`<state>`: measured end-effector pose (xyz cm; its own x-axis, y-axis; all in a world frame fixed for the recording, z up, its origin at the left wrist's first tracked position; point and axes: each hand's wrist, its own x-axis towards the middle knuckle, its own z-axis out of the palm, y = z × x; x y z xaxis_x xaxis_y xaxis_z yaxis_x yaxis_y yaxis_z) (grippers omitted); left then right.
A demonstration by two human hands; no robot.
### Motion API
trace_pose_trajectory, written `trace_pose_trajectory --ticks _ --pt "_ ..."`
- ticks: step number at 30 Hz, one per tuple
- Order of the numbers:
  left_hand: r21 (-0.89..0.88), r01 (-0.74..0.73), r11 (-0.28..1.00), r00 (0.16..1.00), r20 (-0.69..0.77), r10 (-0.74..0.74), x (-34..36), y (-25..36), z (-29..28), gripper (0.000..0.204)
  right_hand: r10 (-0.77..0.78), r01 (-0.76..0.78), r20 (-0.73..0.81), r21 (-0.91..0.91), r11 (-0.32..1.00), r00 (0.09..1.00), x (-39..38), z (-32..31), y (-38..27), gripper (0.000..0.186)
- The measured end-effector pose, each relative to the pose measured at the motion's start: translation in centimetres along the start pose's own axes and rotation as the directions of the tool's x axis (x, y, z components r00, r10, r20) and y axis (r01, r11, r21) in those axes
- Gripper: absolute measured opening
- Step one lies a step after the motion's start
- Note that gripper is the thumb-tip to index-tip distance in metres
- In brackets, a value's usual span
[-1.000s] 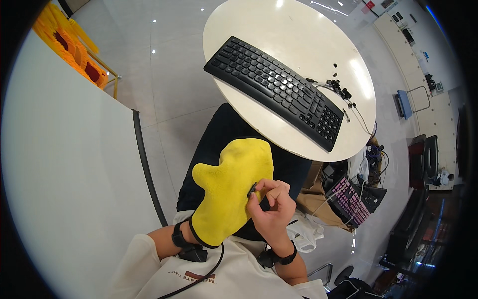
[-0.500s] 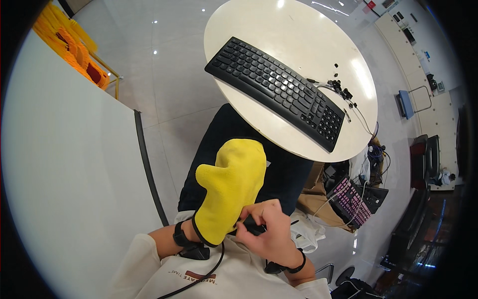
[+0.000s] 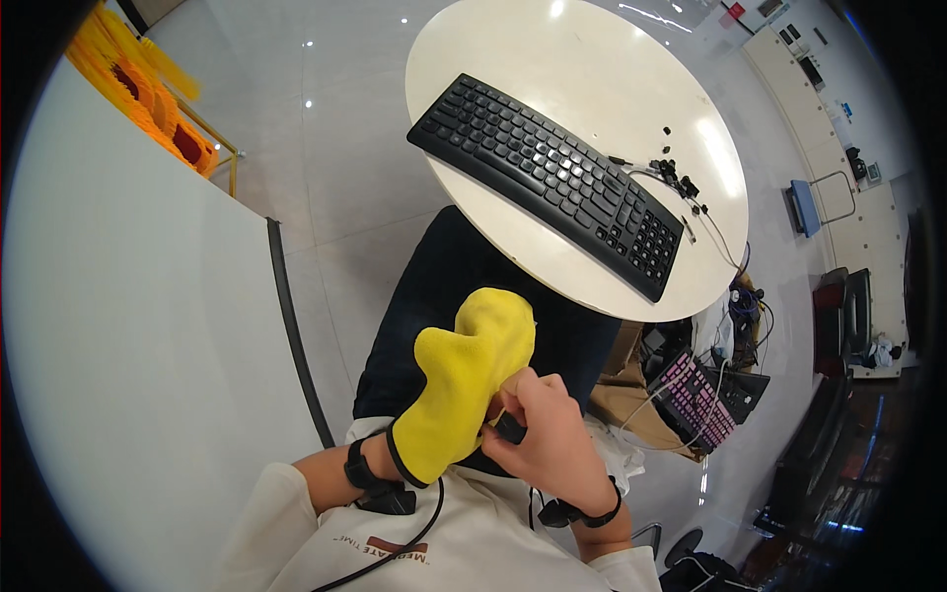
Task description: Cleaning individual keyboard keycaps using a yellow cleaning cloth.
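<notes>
A yellow cloth mitten (image 3: 459,380) with black edging covers my left hand, its thumb part pointing up and left. The fingers inside are hidden. My right hand (image 3: 552,444) is closed at the mitten's right side, thumb and fingertips pinching its edge. Something black shows between those fingers, too covered to name. Both hands are above my lap, in front of the round table. On the table lies a black keyboard (image 3: 552,178), slanting down to the right, apart from both hands.
The round white table (image 3: 582,49) also carries small black pieces and thin cables (image 3: 676,178) right of the keyboard. Below right, a cardboard box (image 3: 631,409) holds cables and a keyboard with pink keys (image 3: 695,400). A large white surface (image 3: 148,326) fills the left.
The mitten has shifted slightly right and folded more at its top. My right hand has moved up and right along with it, still pinching at its side.
</notes>
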<state>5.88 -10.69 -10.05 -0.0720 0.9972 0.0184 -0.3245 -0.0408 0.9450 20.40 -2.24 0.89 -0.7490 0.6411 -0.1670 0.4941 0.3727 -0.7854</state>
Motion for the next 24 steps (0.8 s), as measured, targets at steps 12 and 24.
trace_pose_trajectory --ticks 12,24 --pt "-0.093 0.044 0.995 0.997 0.062 -0.038 -0.5 -0.6 -0.9 0.052 -0.11 0.151 -0.345 0.094 0.984 0.932 0.0 3.4 3.6 0.039" --pt "-0.36 0.113 0.926 0.989 0.133 -0.069 -6.3 -4.0 1.2 0.071 -0.08 0.054 -0.43 -0.073 0.996 0.899 -0.5 3.2 2.7 0.033"
